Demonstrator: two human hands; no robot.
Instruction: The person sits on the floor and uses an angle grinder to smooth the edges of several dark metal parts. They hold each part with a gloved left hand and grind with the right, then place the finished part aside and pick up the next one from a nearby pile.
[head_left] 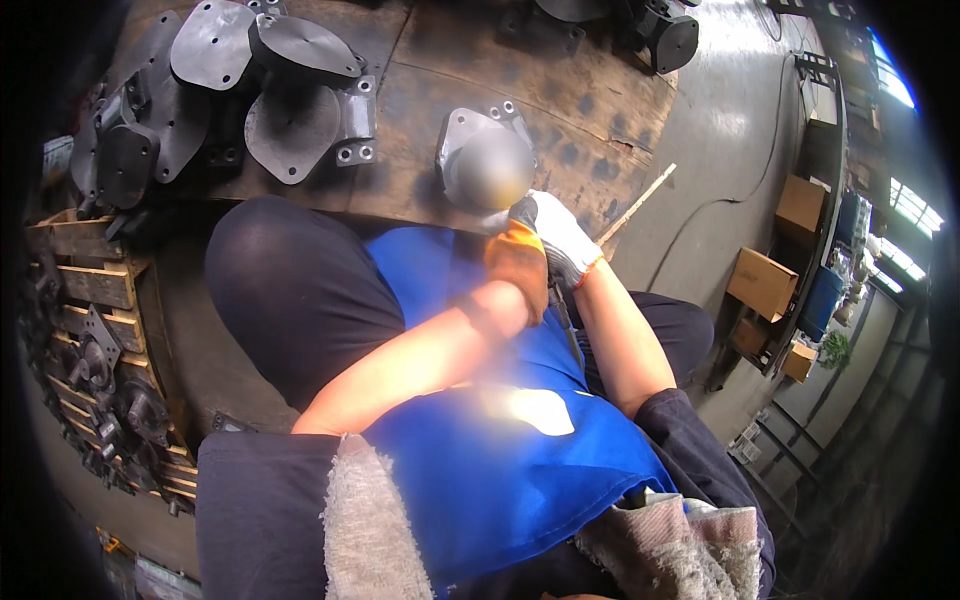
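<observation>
Both my gloved hands meet in front of a grey metal part at the near edge of a wooden tabletop. My left hand, in an orange and brown glove, is closed around a dark hand tool. In a white glove, my right hand is closed on the same tool, just right of the left. The gloves hide most of the tool; a dark cord or hose runs down behind them. A blurred round grey patch covers the metal part's near face, and what makes it cannot be told.
Several similar metal parts crowd the table's left side; more lie at the far edge. A wooden pallet with castings stands at left. A thin wooden stick juts past the table's right edge. Cardboard boxes stand at right.
</observation>
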